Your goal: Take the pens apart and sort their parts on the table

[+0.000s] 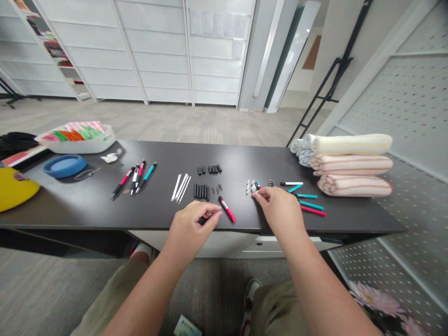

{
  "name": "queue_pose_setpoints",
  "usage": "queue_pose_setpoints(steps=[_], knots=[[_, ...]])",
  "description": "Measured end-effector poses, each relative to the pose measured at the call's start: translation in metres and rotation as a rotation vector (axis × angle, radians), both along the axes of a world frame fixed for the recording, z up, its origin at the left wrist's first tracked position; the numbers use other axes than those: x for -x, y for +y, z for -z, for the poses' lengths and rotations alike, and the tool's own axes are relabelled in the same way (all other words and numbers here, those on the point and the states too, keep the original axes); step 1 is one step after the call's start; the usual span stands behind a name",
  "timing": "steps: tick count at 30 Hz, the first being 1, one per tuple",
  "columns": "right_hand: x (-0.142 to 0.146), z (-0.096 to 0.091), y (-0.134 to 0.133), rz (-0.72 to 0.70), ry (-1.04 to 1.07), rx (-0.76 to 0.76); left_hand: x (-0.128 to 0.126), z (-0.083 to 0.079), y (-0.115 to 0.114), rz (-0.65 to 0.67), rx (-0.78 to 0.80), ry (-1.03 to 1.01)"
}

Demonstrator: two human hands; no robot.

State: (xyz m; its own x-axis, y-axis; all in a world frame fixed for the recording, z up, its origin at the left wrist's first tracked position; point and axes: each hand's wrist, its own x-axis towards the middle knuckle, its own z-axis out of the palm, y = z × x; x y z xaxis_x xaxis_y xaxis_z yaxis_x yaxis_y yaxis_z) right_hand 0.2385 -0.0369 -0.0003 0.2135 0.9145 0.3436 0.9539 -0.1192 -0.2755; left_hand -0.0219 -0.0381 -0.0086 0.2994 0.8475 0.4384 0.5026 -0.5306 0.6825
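My left hand point(196, 224) hovers over the table's front edge, thumb and fingertips closed together; whatever they may hold is hidden. Just right of it lies a red pen barrel point(227, 209) with a black end. My right hand point(280, 205) pinches at a group of small white pen parts point(248, 186), its fingertips on one of them. Black grip sleeves point(201, 192) and short black tubes point(210, 170) lie in rows, with tiny springs point(219, 188) beside them. White refill sticks point(181, 188) are to the left. Teal barrels point(311, 205) and a red barrel point(315, 211) lie beyond my right wrist.
Several whole pens point(136, 177) lie on the dark table point(164, 151). Farther left are a blue round dish point(65, 166), a white basket point(77, 145) and a yellow object point(16, 189). Rolled towels point(353, 163) are stacked at the right end, near a white perforated panel point(416, 93).
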Motion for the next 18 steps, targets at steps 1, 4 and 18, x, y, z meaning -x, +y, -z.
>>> queue_pose_setpoints(steps=[1, 4, 18], knots=[[0.0007, -0.0003, 0.0003, 0.003, -0.001, -0.005, 0.0002, 0.0004, 0.0001, -0.001, -0.002, 0.001], [0.0022, -0.0008, 0.0013, 0.014, -0.009, -0.011, 0.0008, 0.0009, 0.0003, 0.003, -0.002, 0.002], [0.0033, -0.0002, 0.0036, 0.032, -0.03, -0.014, -0.0003, -0.0016, -0.0002, 0.012, -0.005, 0.023]])
